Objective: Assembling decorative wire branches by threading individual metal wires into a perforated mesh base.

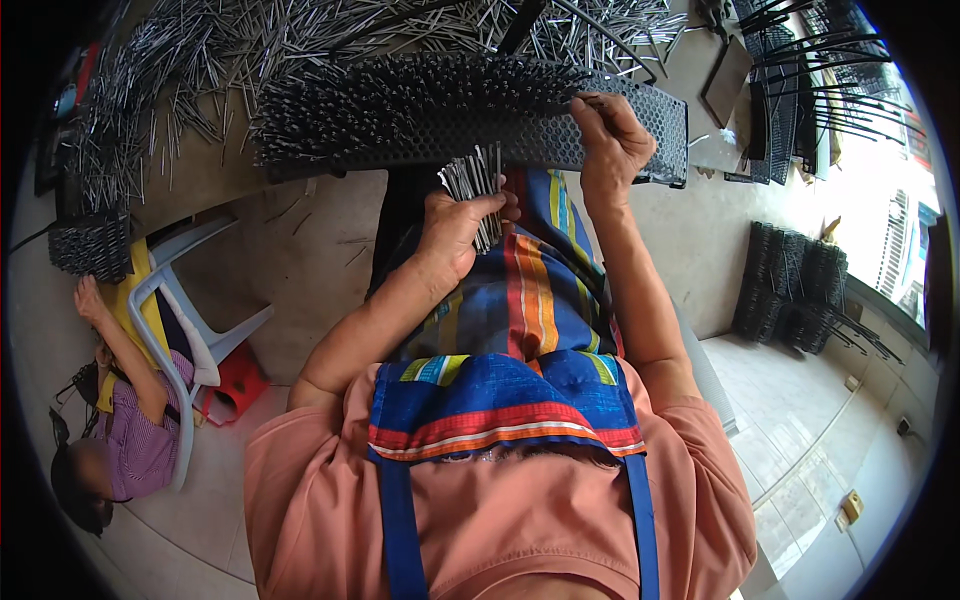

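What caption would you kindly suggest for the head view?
The left hand grips a bundle of rods while the right hand is over a perforated tray partly filled with dark rods.

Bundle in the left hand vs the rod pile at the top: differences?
Arrangement: the bundle has its rods roughly side by side; the pile has them crossing in all directions.
Amount: the bundle is a handful; the pile is far larger and widely spread.
Support: the left hand grips the bundle; the pile lies loose.
Shared: both are thin, greyish, metallic-looking rods.
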The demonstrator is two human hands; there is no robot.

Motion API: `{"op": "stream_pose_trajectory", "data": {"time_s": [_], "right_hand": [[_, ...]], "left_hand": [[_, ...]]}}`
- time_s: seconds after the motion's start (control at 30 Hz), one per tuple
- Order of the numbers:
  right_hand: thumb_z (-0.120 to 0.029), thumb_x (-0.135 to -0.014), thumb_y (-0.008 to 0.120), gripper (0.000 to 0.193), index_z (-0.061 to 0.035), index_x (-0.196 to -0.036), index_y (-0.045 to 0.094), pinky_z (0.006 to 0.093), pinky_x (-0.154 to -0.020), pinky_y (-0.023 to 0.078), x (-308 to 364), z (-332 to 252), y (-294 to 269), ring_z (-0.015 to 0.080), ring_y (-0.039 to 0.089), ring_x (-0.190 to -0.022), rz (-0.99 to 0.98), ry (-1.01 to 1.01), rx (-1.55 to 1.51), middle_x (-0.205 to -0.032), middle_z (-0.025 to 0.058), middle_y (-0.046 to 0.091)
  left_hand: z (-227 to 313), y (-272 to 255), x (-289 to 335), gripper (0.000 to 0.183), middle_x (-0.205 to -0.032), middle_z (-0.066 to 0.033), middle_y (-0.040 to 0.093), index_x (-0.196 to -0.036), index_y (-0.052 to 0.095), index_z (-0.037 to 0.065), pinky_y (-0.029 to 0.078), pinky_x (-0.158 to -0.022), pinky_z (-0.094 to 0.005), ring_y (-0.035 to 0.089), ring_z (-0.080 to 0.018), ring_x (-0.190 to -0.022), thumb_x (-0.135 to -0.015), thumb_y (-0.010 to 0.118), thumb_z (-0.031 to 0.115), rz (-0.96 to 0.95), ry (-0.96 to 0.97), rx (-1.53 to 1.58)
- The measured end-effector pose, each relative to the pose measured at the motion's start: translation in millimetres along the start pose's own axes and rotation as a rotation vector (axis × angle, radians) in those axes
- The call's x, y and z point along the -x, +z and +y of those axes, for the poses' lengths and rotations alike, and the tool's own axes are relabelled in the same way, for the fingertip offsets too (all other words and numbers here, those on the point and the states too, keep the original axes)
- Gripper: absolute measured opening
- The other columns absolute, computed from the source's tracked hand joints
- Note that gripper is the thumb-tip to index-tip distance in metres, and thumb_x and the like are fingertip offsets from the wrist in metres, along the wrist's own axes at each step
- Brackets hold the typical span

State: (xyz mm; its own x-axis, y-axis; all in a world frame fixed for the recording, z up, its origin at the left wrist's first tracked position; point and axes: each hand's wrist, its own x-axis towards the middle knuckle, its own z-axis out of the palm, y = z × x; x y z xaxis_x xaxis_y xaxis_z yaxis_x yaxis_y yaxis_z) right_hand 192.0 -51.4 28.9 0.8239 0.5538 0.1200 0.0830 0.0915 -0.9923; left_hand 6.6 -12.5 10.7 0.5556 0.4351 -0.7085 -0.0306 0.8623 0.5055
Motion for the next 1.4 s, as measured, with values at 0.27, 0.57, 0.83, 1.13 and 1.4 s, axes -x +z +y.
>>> {"op": "stream_pose_trajectory", "data": {"time_s": [0.27,0.57,0.83,1.13,1.4], "right_hand": [[0.006,-0.073,0.074,0.010,0.0018,-0.083,0.071,0.0208,-0.060,0.045,-3.6,0.8,4.0,0.0069,0.058,-0.067,-0.122,-0.238,0.283,-0.078,0.0049,0.067],[0.005,-0.075,0.074,0.011,0.0001,-0.085,0.073,0.0217,-0.060,0.046,5.3,5.5,10.3,0.0083,0.060,-0.068,-0.119,-0.292,0.530,-0.076,0.0041,0.066],[-0.003,-0.078,0.073,0.014,-0.0042,-0.092,0.074,0.0253,-0.057,0.047,-7.0,2.5,8.6,0.0126,0.063,-0.061,-0.227,-0.369,0.632,-0.074,0.0065,0.067],[-0.014,-0.082,0.072,0.015,-0.0100,-0.096,0.075,0.0296,-0.057,0.048,0.5,-7.9,9.9,0.0203,0.065,-0.063,-0.260,-0.506,1.041,-0.081,0.0066,0.067],[-0.007,-0.082,0.071,0.010,0.0016,-0.080,0.068,0.0241,-0.052,0.046,39.7,-21.3,17.4,0.0082,0.060,-0.057,-0.503,0.588,0.216,-0.061,0.0026,0.062]], "left_hand": [[4.6,2.4,1.1,0.021,-0.087,-0.0157,0.071,-0.100,0.067,-0.003,0.057,-0.059,-0.0336,0.071,-0.0246,-0.072,-0.080,0.062,-0.006,-0.015,-0.011,0.001],[5.9,3.3,1.4,0.020,-0.086,-0.0177,0.070,-0.099,0.066,-0.005,0.057,-0.059,-0.0348,0.070,-0.0273,-0.071,-0.080,0.062,-0.007,-0.037,0.003,0.021],[9.2,3.1,3.2,0.018,-0.086,-0.0179,0.070,-0.098,0.066,-0.006,0.057,-0.060,-0.0356,0.070,-0.0277,-0.071,-0.080,0.063,-0.006,-0.054,-0.010,0.069],[11.4,0.9,4.9,0.018,-0.086,-0.0180,0.070,-0.098,0.067,-0.006,0.058,-0.062,-0.0363,0.070,-0.0272,-0.072,-0.080,0.064,-0.006,-0.055,-0.045,0.091],[8.3,-5.6,10.4,0.022,-0.089,-0.0139,0.071,-0.103,0.067,0.000,0.059,-0.064,-0.0363,0.071,-0.0247,-0.074,-0.082,0.065,-0.003,-0.155,0.054,0.031]]}}
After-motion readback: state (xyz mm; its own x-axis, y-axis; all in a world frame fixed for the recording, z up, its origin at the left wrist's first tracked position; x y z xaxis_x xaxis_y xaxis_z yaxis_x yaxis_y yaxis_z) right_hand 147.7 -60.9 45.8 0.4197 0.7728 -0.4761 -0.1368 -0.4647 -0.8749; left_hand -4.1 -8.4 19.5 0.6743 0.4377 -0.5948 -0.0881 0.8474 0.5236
